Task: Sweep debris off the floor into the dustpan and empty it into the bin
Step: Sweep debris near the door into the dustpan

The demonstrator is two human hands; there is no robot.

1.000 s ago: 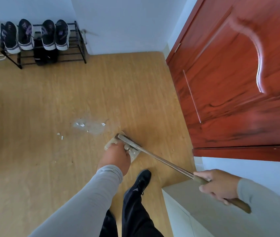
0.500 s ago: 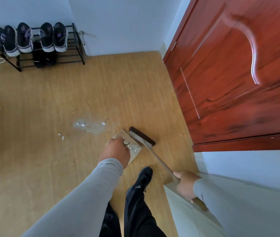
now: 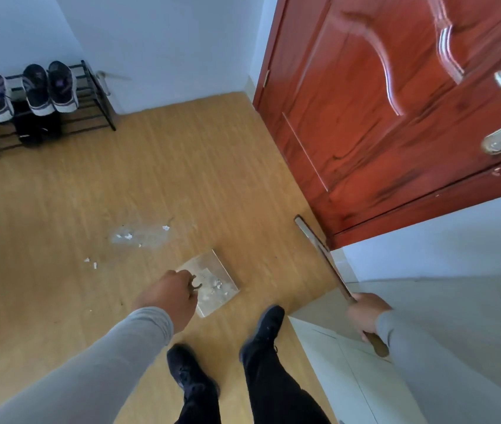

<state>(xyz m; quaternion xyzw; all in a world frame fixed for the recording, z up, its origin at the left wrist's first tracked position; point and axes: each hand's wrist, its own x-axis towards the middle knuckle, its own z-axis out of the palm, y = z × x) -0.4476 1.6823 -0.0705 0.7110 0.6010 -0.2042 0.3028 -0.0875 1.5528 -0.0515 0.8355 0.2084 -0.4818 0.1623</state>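
A flat pale dustpan (image 3: pixel 212 272) lies on the wooden floor just ahead of my feet, with white crumbs on it. My left hand (image 3: pixel 168 296) grips its small dark handle at the near left corner. My right hand (image 3: pixel 365 313) holds the broom's wooden handle low on the right; the broom (image 3: pixel 316 240) leans away to the right, its head end beside the bottom of the red door. White debris bits (image 3: pixel 127 236) and a dusty smear lie on the floor left of the dustpan, with more scraps (image 3: pixel 91 263) further left.
The red door (image 3: pixel 395 117) stands open on the right, with a metal lever handle. A white cabinet (image 3: pixel 350 362) sits at lower right beside my right foot. A black shoe rack (image 3: pixel 38 111) holding sneakers stands against the far wall at upper left.
My right hand has swung the broom rightwards, off the dustpan and over to the door's bottom edge. The dustpan stays on the floor under my left hand.
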